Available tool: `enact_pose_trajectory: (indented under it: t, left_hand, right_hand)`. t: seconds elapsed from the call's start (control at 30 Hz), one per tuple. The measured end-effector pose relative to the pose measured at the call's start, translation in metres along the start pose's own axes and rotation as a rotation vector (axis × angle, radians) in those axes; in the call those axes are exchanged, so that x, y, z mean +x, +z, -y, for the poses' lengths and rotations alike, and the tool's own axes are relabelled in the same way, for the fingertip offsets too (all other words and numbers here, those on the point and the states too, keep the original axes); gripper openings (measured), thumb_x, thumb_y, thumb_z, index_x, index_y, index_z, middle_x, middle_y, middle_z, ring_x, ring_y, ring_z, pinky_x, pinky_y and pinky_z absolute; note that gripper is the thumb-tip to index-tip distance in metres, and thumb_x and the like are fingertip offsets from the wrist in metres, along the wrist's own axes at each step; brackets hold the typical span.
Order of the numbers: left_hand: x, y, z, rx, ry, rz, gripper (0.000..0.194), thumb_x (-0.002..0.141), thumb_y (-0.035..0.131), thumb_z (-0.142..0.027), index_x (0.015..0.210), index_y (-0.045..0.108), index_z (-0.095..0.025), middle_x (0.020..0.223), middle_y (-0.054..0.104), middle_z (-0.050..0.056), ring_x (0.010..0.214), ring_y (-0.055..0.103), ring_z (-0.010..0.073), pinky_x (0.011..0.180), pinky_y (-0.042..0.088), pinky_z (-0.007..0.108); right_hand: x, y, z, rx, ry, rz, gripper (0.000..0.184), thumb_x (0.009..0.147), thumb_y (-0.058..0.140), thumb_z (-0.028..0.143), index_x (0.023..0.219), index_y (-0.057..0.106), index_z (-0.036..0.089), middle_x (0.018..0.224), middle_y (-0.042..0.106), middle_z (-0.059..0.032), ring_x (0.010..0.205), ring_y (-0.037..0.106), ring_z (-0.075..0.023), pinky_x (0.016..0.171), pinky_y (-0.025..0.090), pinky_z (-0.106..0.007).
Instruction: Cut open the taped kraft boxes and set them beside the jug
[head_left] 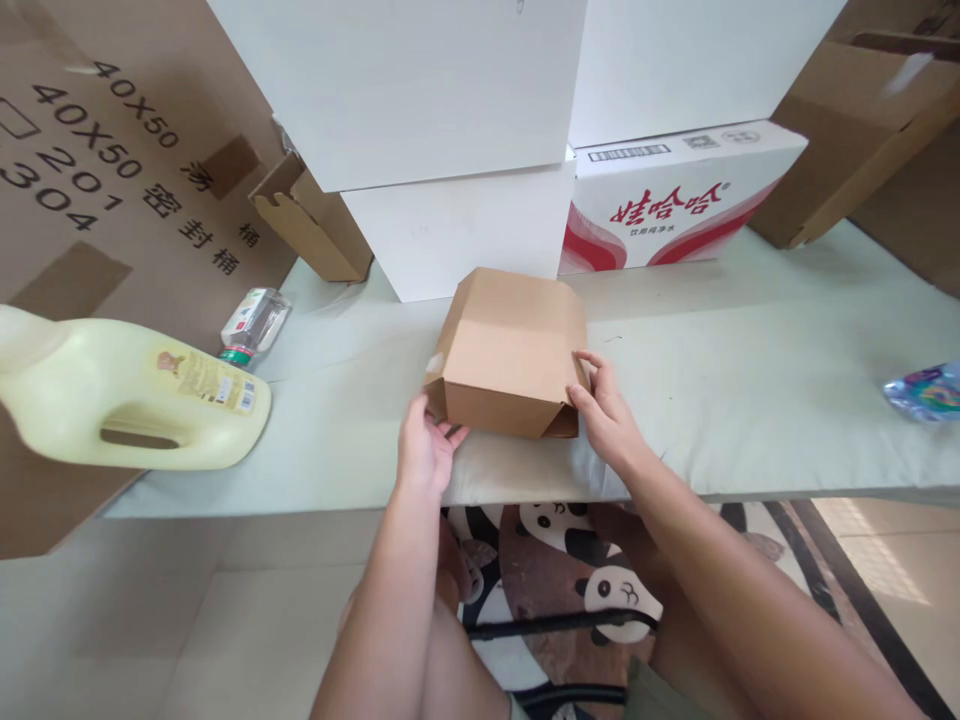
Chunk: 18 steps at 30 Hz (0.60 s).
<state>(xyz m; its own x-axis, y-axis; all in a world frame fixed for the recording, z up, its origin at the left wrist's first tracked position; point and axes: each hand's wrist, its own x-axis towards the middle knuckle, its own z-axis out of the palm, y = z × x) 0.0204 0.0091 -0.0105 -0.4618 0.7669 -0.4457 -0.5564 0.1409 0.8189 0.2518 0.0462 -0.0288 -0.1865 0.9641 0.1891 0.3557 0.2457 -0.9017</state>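
Observation:
A brown cardboard box (517,325) with slanted edges is tilted up a little over the front part of the cloth-covered table. My left hand (427,447) grips its near left corner, with the thumb at the side and the fingers reaching underneath. My right hand (604,408) pinches the near right corner between thumb and fingers. At that corner a small gap shows below the front face. A whitish patch, perhaps tape, is on the box's left side. What is inside the box is hidden.
A pale yellow jug (202,440) and a clear bottle (259,322) lie at left. White boxes (457,230) and a red-and-white water carton (675,205) stand behind. A small open carton (330,225) is back left; a shiny packet (930,392) lies far right. The table's front edge (300,508) is near.

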Motion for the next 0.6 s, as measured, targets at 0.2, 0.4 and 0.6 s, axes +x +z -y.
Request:
enact_pose_trajectory:
  t: [0.2,0.4,0.6]
  left_hand:
    - [-0.0022,0.002,-0.0014,0.12,0.14,-0.043,0.029,0.072,0.073,-0.043,0.081,0.059,-0.02,0.075,0.064,0.0,0.064,0.06,0.0126,0.063,0.048,0.026]
    - [-0.0013,0.0006,-0.0018,0.107,0.151,-0.062,0.023,0.08,0.068,-0.04,0.083,0.068,-0.017,0.08,0.07,0.006,0.066,0.065,0.0149,0.067,0.053,0.029]
    - [-0.0023,0.0027,-0.002,0.104,0.158,-0.072,0.025,0.077,0.069,-0.041,0.083,0.068,-0.017,0.08,0.07,0.006,0.068,0.065,0.0158,0.066,0.052,0.028]
  right_hand:
    - [0.0014,-0.0024,0.0037,0.231,0.077,-0.076,0.05,0.094,0.048,0.044,0.138,0.029,0.029,0.14,0.052,-0.0142,0.127,0.056,-0.0267,0.105,0.049,-0.047]
    - [0.0004,-0.0042,0.0046,0.184,0.073,-0.087,0.044,0.096,0.046,0.044,0.136,0.033,0.03,0.14,0.051,-0.0127,0.125,0.056,-0.0252,0.105,0.049,-0.045]
    - [0.001,-0.004,0.0068,0.162,0.102,-0.131,0.04,0.095,0.046,0.045,0.13,0.039,0.027,0.137,0.053,-0.0129,0.12,0.058,-0.0265,0.101,0.051,-0.045]
